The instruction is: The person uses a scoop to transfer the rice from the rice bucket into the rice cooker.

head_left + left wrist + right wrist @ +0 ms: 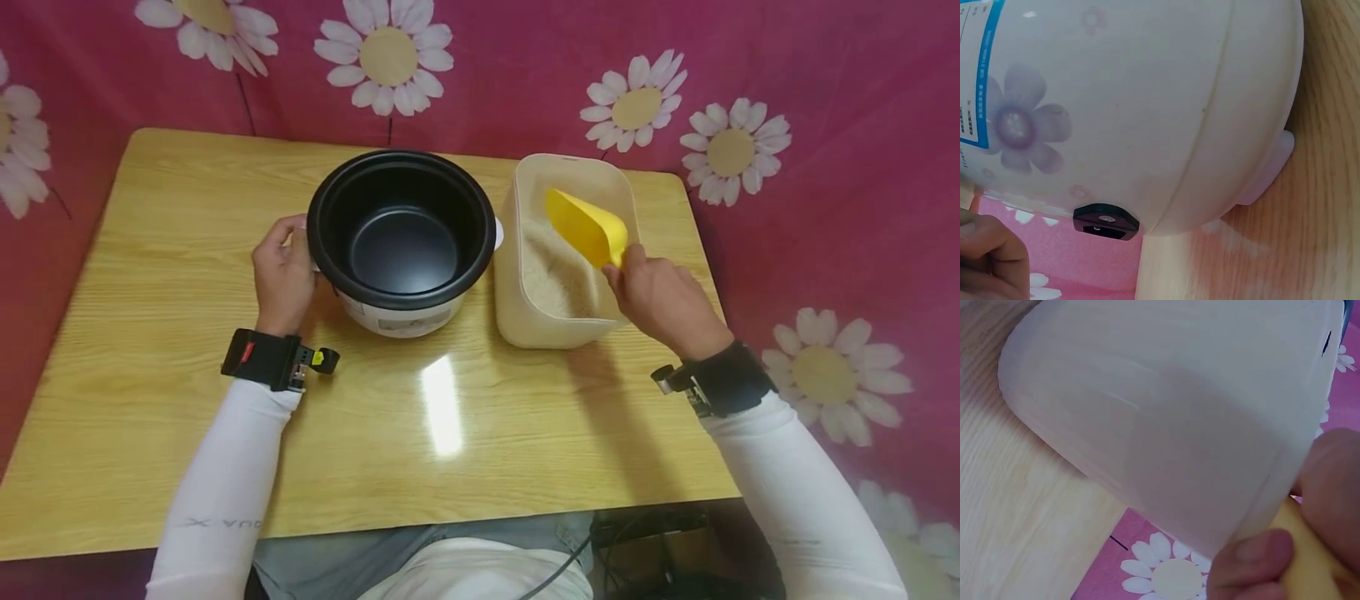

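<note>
A white rice cooker [405, 323] stands lidless on the table, its black inner pot [405, 250] showing a bare bottom. At its left side, my left hand [283, 275] grips the side handle with curled fingers. In the left wrist view the cooker body [1147, 106] has purple flowers and a dark power socket [1107, 222]. My right hand [667, 302] holds a yellow scoop [587, 227] by its handle, tilted over a cream bin [536, 332]. Pale grain that looks like rice [555, 279] lies inside the bin. The right wrist view shows the bin's outer wall [1166, 419] beside the scoop handle [1307, 562].
Both containers stand side by side near the back of a wooden table [360, 450]. A pink cloth with white daisies [517, 75] hangs behind and beside it. The person's lap [472, 567] and a cable are at the front edge.
</note>
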A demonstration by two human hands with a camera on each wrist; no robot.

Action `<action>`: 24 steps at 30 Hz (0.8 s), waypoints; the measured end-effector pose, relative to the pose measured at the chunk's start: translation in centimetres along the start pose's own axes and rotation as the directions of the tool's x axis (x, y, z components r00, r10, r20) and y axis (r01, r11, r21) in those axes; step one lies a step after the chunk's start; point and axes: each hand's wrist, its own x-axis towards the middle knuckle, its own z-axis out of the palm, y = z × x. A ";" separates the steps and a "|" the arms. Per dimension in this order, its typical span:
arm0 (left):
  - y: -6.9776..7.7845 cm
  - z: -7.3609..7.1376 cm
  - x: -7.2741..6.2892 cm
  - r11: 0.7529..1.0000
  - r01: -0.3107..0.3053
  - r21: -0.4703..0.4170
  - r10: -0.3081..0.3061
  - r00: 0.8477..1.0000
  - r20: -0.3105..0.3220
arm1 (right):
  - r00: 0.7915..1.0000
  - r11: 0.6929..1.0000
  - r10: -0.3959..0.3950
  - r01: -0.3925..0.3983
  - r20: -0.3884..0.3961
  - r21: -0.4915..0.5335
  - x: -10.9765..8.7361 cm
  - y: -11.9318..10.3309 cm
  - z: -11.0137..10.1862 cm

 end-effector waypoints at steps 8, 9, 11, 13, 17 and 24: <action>-0.1 0.1 -0.1 1.000 0.028 0.012 -0.028 1.000 -0.002 | 1.000 0.999 0.013 -0.014 0.014 0.034 0.2 0.2 -0.2; -0.2 0.0 -0.2 0.999 0.034 0.011 -0.034 0.999 -0.003 | 0.999 0.999 0.018 -0.019 0.026 0.040 0.2 0.2 -0.2; -0.2 -0.1 -0.3 0.999 0.037 0.012 -0.037 0.999 0.003 | 0.998 0.999 0.033 -0.035 0.049 0.042 0.3 0.2 -0.2; -0.1 0.0 -0.4 0.999 0.032 0.011 -0.032 0.999 0.012 | 0.997 0.998 0.048 -0.050 0.062 0.034 0.3 0.1 -0.2; 0.1 0.0 -0.5 1.000 0.018 0.010 -0.019 1.000 0.023 | 0.996 0.998 0.056 -0.058 0.072 0.023 0.2 0.1 -0.1; 0.1 -0.1 -0.8 1.000 0.024 0.015 -0.025 0.999 0.027 | 0.995 1.000 0.008 -0.010 0.096 0.021 0.0 0.5 0.0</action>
